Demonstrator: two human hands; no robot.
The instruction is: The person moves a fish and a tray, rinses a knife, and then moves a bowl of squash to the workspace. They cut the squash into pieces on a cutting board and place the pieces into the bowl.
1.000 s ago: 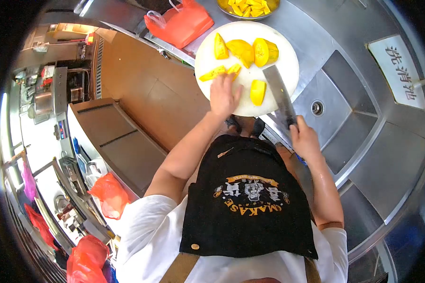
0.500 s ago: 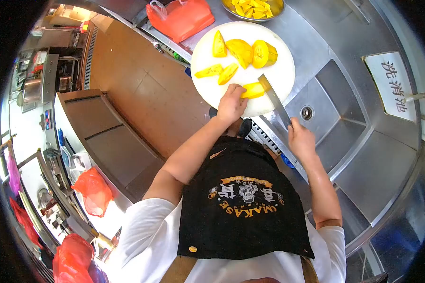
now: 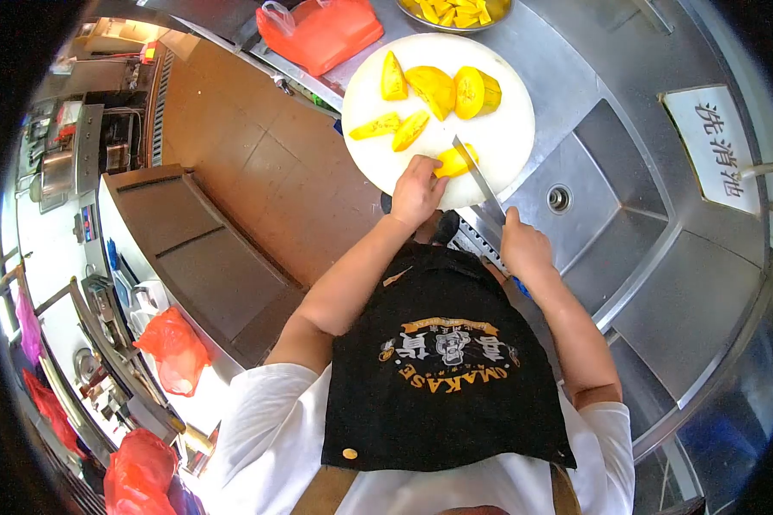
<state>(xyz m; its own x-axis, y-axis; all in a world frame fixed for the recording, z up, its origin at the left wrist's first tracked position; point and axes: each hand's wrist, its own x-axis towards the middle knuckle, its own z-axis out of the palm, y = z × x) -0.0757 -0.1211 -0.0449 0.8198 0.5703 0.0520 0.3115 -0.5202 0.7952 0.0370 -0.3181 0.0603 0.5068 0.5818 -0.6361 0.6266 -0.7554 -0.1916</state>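
Yellow pumpkin piece [image 3: 451, 163] on the round board [image 3: 508, 150]: I see the left hand [image 3: 417, 189] holding one end, the right hand [image 3: 525, 244] gripping the knife [image 3: 482, 184] across it. If the piece rolls, that edge could skid into fingertips [image 3: 439, 174].

Table [image 3: 563, 51]: stainless steel, grey, extended from the upper centre toward the right of the frame; a square sink basin [image 3: 591, 163] is set into it. Placed directly upon it: one round white cutting board [image 3: 508, 142], upper centre, its left side seen past the table's edge, six yellow pieces [image 3: 431, 90] being borne; one red plastic bag [image 3: 322, 39], near the board's upper left; one metal bowl [image 3: 455, 30], cropped by the frame's top.
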